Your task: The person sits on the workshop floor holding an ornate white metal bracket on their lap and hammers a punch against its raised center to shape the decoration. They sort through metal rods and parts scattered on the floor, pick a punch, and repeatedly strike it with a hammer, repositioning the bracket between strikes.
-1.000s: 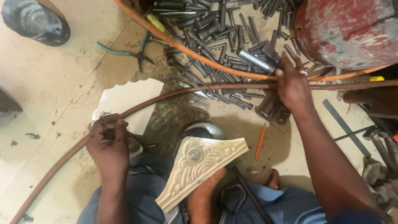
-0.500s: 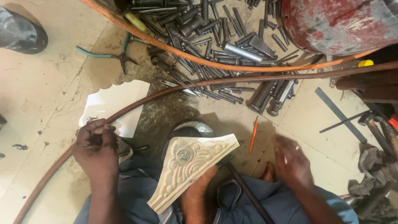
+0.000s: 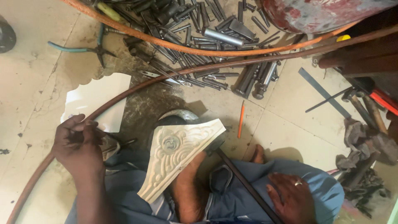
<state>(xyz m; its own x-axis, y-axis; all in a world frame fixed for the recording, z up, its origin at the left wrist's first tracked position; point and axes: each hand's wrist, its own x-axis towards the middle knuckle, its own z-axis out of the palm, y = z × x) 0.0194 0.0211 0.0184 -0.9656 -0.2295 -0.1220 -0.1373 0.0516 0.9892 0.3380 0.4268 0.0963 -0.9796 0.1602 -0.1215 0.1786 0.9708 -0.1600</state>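
Left hand curled around a thin dark metal punch, fingers closed on it, beside the long brown hose. Right hand lies flat and loosely spread on the blue-trousered knee, holding nothing; a dark metal rod passes just beside it.

Between the hands: pale embossed triangular metal panel, propped on the bare foot. Long axis runs lower-left to upper-right. It sits to the right of the left hand and up-left of the right; left hand is nearer.

Further out: white scalloped sheet, orange pencil, heap of dark steel punches, teal-handled pliers.
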